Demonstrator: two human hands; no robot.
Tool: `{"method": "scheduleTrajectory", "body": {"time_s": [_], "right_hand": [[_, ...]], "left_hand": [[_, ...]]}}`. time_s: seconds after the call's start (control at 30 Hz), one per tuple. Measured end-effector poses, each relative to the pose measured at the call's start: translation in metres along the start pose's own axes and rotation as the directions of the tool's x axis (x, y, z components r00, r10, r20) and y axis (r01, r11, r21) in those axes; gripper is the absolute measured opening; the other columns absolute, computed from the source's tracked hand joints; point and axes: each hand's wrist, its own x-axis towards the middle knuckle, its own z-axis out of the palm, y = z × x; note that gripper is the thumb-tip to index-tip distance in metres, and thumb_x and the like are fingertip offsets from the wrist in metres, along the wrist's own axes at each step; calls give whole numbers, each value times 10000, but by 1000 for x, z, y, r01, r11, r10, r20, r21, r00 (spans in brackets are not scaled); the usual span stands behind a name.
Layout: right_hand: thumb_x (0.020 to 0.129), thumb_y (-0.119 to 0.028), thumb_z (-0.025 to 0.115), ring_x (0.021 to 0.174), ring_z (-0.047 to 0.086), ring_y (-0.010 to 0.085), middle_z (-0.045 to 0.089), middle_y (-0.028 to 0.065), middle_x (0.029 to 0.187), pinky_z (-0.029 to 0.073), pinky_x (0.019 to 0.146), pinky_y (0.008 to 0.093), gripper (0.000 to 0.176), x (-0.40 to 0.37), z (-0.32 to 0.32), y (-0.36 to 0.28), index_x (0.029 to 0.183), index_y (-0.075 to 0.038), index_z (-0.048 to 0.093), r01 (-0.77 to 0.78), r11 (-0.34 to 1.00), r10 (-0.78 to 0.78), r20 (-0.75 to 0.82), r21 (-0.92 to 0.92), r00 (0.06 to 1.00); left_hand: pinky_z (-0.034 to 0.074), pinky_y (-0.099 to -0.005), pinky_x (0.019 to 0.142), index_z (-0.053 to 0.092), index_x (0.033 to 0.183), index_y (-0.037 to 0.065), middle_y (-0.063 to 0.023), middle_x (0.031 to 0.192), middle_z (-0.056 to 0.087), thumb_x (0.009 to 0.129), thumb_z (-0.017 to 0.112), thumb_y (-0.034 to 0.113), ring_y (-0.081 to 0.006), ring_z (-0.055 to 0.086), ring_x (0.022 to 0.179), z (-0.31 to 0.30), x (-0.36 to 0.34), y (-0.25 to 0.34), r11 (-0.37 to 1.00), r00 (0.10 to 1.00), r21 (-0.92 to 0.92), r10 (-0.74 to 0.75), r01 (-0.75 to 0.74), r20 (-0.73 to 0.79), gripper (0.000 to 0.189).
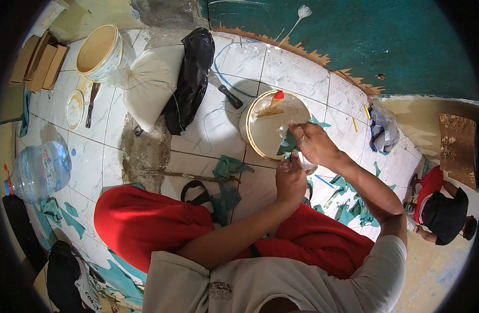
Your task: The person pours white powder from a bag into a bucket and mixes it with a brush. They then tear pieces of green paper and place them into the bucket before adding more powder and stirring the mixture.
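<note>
My left hand (pixel 291 180) and my right hand (pixel 315 143) are close together over the near right rim of a round white bucket (pixel 245 125). Both are closed, pinching a crumpled green scrap (pixel 287 144) between them. White paste smears the fingertips and the scrap. Inside the bucket is a pale, creamy mass (pixel 265 133). A scraper with a red-tipped handle (pixel 278 96) leans in it against the far wall. Part of the bucket's near right side is hidden behind my hands.
A tied plastic sack of white powder (pixel 153 83) stands beside a black bag (pixel 190 78). Further left are another bucket (pixel 98 52) and a large water bottle (pixel 44 169). Green scraps (pixel 349 208) litter the tiles. A person (pixel 443 214) is at far right.
</note>
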Motion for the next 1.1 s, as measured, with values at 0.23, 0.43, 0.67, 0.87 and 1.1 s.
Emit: {"method": "scheduleTrajectory", "body": {"time_s": [0.23, 0.43, 0.67, 0.87, 1.1], "right_hand": [[1014, -451, 460, 902, 666, 391, 687, 261, 960, 507, 857, 437, 536, 3, -17, -10, 1114, 30, 675, -276, 940, 234, 210, 201, 949], [994, -398, 541, 882, 670, 360, 687, 248, 929, 508, 825, 419, 469, 2, -14, -10, 1049, 45, 684, -304, 934, 258, 237, 186, 937], [968, -326, 568, 942, 627, 417, 657, 260, 891, 485, 856, 480, 359, -6, 4, -12, 964, 27, 629, -179, 978, 176, 35, 107, 984], [901, -181, 599, 920, 604, 444, 636, 270, 863, 478, 846, 515, 193, -4, 10, -12, 924, 11, 597, -61, 997, 56, -98, -46, 994], [911, -213, 595, 900, 615, 423, 641, 262, 870, 503, 827, 493, 229, -5, 2, -18, 933, 14, 605, -73, 994, 67, -83, -78, 994]], "left_hand": [[427, -410, 587, 578, 779, -53, -193, 657, 604, 1034, 472, 296, -284, 592, 603, -1, 0, 13, 991, 994, 74, -106, 107, -18, 445], [437, -421, 600, 593, 804, -65, -220, 691, 631, 1019, 488, 256, -318, 621, 631, -1, 2, 4, 994, 998, 88, -67, 68, -16, 400], [445, -409, 635, 580, 840, -76, -224, 748, 635, 970, 501, 188, -288, 628, 703, -2, 5, -15, 999, 999, 24, -32, 32, 10, 304], [437, -276, 677, 569, 998, -31, -76, 888, 599, 995, 482, 168, -127, 540, 780, -7, -1, 2, 986, 980, 26, -166, 164, 105, 217], [448, -296, 682, 559, 973, -29, -93, 880, 602, 983, 473, 159, -141, 555, 779, -7, 4, -4, 975, 970, 21, -223, 222, 97, 207]]}}
